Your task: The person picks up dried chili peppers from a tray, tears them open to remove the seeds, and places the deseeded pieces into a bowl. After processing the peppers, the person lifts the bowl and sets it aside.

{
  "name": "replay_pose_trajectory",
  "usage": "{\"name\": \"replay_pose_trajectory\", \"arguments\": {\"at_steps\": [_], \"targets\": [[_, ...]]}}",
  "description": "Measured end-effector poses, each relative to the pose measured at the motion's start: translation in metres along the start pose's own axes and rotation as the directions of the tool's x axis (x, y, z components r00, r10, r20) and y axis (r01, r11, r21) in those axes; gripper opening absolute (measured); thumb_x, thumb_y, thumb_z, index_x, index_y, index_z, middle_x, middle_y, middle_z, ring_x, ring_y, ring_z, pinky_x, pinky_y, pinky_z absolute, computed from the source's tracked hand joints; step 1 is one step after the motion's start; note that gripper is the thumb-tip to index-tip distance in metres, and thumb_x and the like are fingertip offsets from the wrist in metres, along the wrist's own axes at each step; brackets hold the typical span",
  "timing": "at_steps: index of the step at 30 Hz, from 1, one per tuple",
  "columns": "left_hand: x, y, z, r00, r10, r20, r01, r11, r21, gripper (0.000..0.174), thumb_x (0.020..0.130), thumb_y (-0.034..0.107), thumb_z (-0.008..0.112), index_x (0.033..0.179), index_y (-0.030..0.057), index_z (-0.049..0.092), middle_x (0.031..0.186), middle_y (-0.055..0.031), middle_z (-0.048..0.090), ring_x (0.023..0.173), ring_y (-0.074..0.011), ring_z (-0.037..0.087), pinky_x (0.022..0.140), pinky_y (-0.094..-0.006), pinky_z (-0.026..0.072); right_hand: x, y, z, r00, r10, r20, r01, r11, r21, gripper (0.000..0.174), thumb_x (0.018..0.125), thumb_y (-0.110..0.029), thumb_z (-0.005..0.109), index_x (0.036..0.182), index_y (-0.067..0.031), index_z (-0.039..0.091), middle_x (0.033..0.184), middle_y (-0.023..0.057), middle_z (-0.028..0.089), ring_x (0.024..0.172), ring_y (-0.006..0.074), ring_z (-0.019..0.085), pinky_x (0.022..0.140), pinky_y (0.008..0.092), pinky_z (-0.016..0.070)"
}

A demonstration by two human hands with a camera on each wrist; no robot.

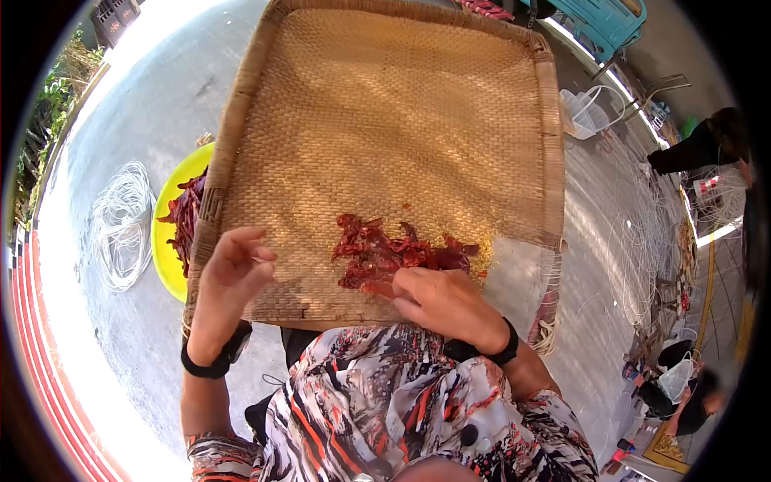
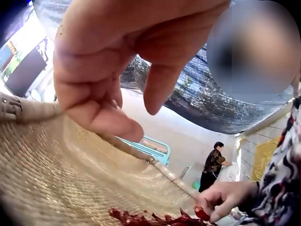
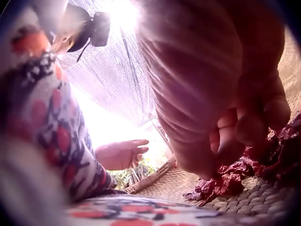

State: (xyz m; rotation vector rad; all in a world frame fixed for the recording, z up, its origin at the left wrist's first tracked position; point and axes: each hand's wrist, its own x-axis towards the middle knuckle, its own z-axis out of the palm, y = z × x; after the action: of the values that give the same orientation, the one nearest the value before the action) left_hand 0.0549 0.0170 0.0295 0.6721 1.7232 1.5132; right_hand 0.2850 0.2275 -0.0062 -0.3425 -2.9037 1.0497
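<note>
Right hand pinches a red chili piece

Thumb and fingers are clamped on it at five o'clock of the chili pile in the woven tray. The left hand, thumb and fingers apart, hangs at the tray's eight o'clock. Yellow seeds lie at the pile's three o'clock. Outside the tray, near nine o'clock, a yellow-green basin holds more chilies; near three, a clear handled container sits.

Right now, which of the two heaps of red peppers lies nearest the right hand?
The heap on the woven tray, right by the right hand; the other heap lies on the yellow-green plate beside the tray.
</note>
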Motion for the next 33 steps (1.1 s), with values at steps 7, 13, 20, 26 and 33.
{"name": "replay_pose_trajectory", "arguments": {"at_steps": [7, 13, 20, 26, 33], "targets": [[0.012, -0.016, 0.073, 0.898, -0.009, 0.44, -0.145, 0.938, 0.314, 0.02, 0.094, 0.015, 0.067, 0.109, 0.0017, 0.064, 0.085, -0.004, 0.064, 0.076, -0.0084, 0.058, 0.067, -0.0246, 0.0469, 0.002, -0.006, -0.005, 1.0, -0.027, -0.002, 0.027, 0.985, 0.171, 0.015, 0.084, -0.017, 0.069, 0.091, -0.0064, 0.062, 0.089, 0.0108, 0.067, 0.08, 0.0297, 0.067, 0.069, 0.0383, 0.0528], [0.007, -0.021, 0.047, 0.974, 0.015, 0.225, -0.063, 0.976, 0.208, 0.016, 0.096, 0.014, 0.066, 0.104, 0.0008, 0.061, 0.084, -0.0006, 0.062, 0.074, -0.0062, 0.056, 0.065, -0.0228, 0.0466, -0.022, 0.019, -0.022, 0.982, 0.164, -0.095, -0.139, 0.963, 0.232, 0.021, 0.083, -0.016, 0.071, 0.1, -0.006, 0.064, 0.093, 0.0091, 0.064, 0.08, 0.0239, 0.066, 0.069, 0.0345, 0.0512], [0.017, -0.012, -0.063, 0.879, 0.166, -0.448, -0.162, 0.986, 0.049, 0.017, 0.1, 0.015, 0.058, 0.114, 0.0044, 0.059, 0.086, 0.0016, 0.06, 0.069, -0.0045, 0.054, 0.065, -0.0203, 0.0436, -0.054, 0.06, -0.034, 0.892, 0.362, -0.27, -0.36, 0.931, 0.06, 0.025, 0.086, -0.02, 0.068, 0.108, -0.011, 0.061, 0.105, 0.0079, 0.061, 0.089, 0.0283, 0.063, 0.076, 0.0371, 0.0501], [0.014, -0.011, -0.082, 0.799, 0.101, -0.593, -0.245, 0.955, -0.167, 0.054, 0.1, 0.013, 0.057, 0.147, 0.0031, 0.032, 0.121, -0.0115, 0.059, 0.092, -0.0147, 0.064, 0.076, -0.023, 0.0514, -0.052, 0.072, -0.015, 0.897, 0.344, -0.279, -0.358, 0.934, -0.002, 0.03, 0.083, -0.021, 0.071, 0.108, -0.0107, 0.058, 0.103, 0.0085, 0.06, 0.09, 0.0293, 0.062, 0.077, 0.0389, 0.0492], [0.007, -0.015, 0.005, 0.984, 0.105, -0.144, -0.106, 0.994, 0.001, 0.034, 0.097, 0.008, 0.059, 0.13, 0.0036, 0.051, 0.114, -0.0059, 0.061, 0.093, -0.012, 0.061, 0.083, -0.0237, 0.0491, -0.046, 0.06, -0.022, 0.842, 0.494, -0.218, -0.476, 0.869, 0.133, 0.025, 0.082, -0.016, 0.071, 0.101, -0.0072, 0.058, 0.093, 0.0096, 0.062, 0.081, 0.026, 0.062, 0.074, 0.0361, 0.0495]]}}
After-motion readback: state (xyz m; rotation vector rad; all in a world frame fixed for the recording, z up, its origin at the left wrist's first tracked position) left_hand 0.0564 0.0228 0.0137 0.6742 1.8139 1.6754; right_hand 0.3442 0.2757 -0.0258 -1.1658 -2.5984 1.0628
